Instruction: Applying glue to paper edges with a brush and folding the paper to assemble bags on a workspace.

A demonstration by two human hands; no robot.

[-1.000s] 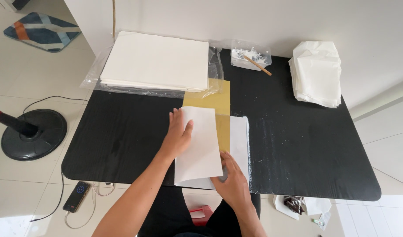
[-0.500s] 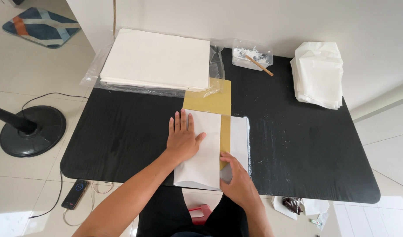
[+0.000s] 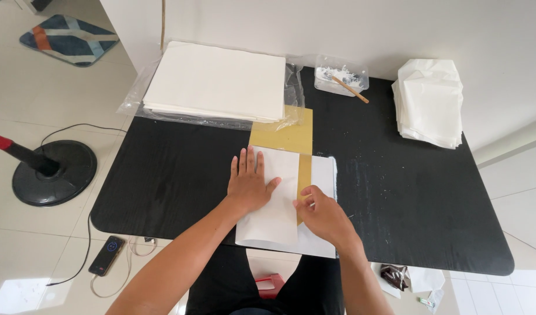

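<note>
1. Nearest the camera, pale floor tiles show below the table edge; a smartphone lies there on its cable, and the black round base of a fan stand sits to the left.
2. The work surface is a black table with rounded corners, standing against a white wall.
3. At the table's near edge lies a folded white paper sheet, its folded flap turned over to the left.
4. The left hand lies flat on that flap, fingers spread apart, palm pressing down and clamped on nothing.
5. The right hand rests just beside it at the flap's right edge, its fingertips drawn together on the paper; whether they pinch the edge cannot be told.
6. A yellow-brown board lies under the sheet and sticks out beyond it, away from the person.
7. Farther back on the left, a thick stack of white paper rests on clear plastic wrap.
8. Behind centre stands a clear plastic container with a wooden stick in it.
9. At the far right corner sits a pile of folded white paper bags, well apart from both hands.
</note>
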